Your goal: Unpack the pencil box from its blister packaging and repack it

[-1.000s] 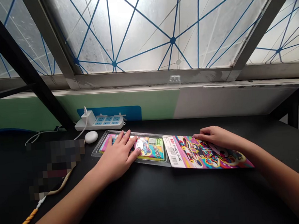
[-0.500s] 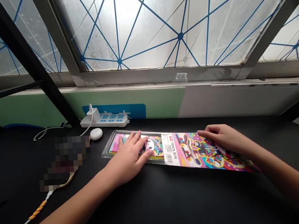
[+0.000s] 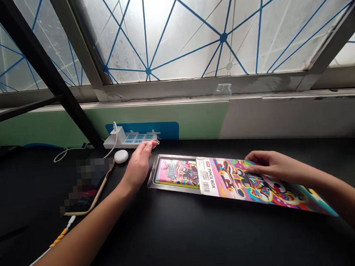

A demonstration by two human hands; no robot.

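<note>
Cardboard, thin and glossy with bright cartoon print, makes up the long card (image 3: 232, 180) marked "PENCIL BOX", its left end a white band with a barcode. The right hand (image 3: 267, 165) pinches it near the upper edge, thumb on the printed face. The card's left end covers part of a shallow, clear plastic tray (image 3: 151, 183) with rounded corners and a shiny moulded rim. Inside the tray lies a slim pink box (image 3: 176, 174), rectangular and colourfully printed, with a yellow-green lower edge; its right part is hidden under the card.

The left hand (image 3: 138, 164) is just left of the tray, fingers extended close together, with nothing visible in its grasp. Beyond its fingertips sits a white plastic power strip (image 3: 140, 140) with blue socket faces, and beside the wrist a smooth, rounded white object (image 3: 121, 156). The tabletop (image 3: 197, 241) under everything is matte black and flat.
</note>
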